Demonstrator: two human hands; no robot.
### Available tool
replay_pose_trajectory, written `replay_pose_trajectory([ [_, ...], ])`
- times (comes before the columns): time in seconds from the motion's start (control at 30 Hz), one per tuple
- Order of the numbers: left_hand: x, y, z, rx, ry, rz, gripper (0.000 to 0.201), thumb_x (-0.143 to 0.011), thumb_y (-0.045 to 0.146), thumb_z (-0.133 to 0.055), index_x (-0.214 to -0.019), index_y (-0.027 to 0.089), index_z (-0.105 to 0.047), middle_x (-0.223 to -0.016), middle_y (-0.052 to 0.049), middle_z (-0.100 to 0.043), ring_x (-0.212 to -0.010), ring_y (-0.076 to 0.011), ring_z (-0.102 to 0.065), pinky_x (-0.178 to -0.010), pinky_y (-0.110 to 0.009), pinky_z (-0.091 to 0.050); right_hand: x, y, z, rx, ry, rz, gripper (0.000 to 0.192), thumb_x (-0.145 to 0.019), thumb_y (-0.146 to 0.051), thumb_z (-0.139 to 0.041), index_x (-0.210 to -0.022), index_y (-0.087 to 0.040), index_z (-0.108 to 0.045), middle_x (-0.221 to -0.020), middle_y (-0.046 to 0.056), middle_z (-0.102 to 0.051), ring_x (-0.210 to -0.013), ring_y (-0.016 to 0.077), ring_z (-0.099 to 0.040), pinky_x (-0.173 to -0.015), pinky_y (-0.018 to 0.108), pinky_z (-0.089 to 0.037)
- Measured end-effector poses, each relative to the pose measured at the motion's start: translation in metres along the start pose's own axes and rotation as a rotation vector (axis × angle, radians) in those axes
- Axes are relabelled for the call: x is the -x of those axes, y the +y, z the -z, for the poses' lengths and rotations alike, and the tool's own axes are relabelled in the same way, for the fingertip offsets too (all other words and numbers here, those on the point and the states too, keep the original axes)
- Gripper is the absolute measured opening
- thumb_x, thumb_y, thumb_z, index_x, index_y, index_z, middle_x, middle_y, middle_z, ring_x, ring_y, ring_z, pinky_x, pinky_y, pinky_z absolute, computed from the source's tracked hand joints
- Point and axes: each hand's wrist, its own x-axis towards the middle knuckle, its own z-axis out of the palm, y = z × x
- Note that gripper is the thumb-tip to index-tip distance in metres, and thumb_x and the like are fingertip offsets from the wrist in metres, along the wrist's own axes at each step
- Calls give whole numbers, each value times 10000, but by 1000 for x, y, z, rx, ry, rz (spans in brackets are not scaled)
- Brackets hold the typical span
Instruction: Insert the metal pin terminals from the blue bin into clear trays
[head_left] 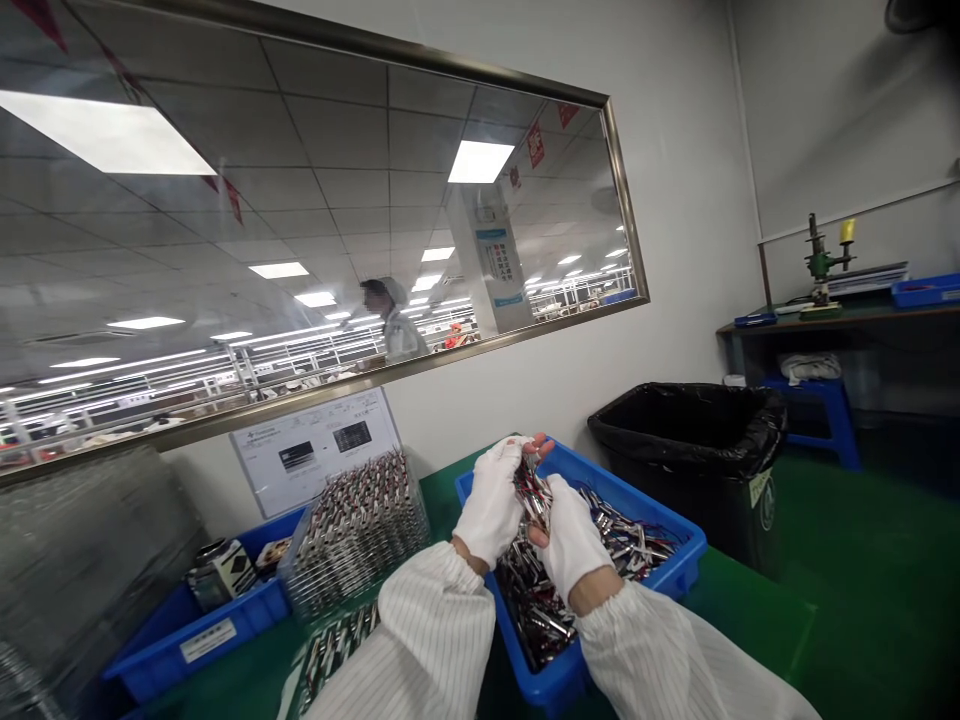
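My left hand [489, 505], in a white glove with bare fingertips, is closed around a bunch of wired metal parts [531, 495]. From the other side my right hand [574, 538], gloved the same way, grips the lower end of that bunch. The parts look slim and silvery with thin red, black and white wires; their exact kind cannot be made out. Both hands are above a blue bin [694, 560], where many similar loose parts [634, 540] lie in a jumble.
Left of the bin, a clear tray stack [360, 530] holds rows of similar parts. Beside it is another blue bin [202, 640] with a can-like container. A printed sheet [319, 450] leans on the wall. At right stands a black-lined trash bin [690, 430]; a person passes behind the window.
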Motion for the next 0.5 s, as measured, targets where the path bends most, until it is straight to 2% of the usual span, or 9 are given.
replay_pose_trajectory([
  [0.23,-7,-5,-3,2,63,-103,141,-704,246,-502,-613,139,-503,-837,-73,-603,-894,-195,-535,-827,-318,-369,0,-5,-1,-12,28,-51,213,-711,-253,-384,-525,-180,-312,-368,-82,-339,-237,27,-257,-213,130,-155],
  [0.37,-26,13,2,8,109,-228,133,-724,253,-472,-656,141,-493,-882,-86,-594,-880,-207,-544,-831,-369,-360,-4,-10,5,-51,14,-114,235,-715,-243,-365,-502,-178,-292,-355,-77,-331,-236,26,-251,-214,124,-140],
  [0.5,-48,24,18,-90,194,-306,130,-713,263,-477,-655,147,-477,-920,-71,-580,-882,-187,-545,-829,-346,-362,-7,-16,10,-137,-99,-232,225,-722,-256,-340,-517,-164,-348,-398,-40,-412,-250,22,-265,-215,125,-148],
])
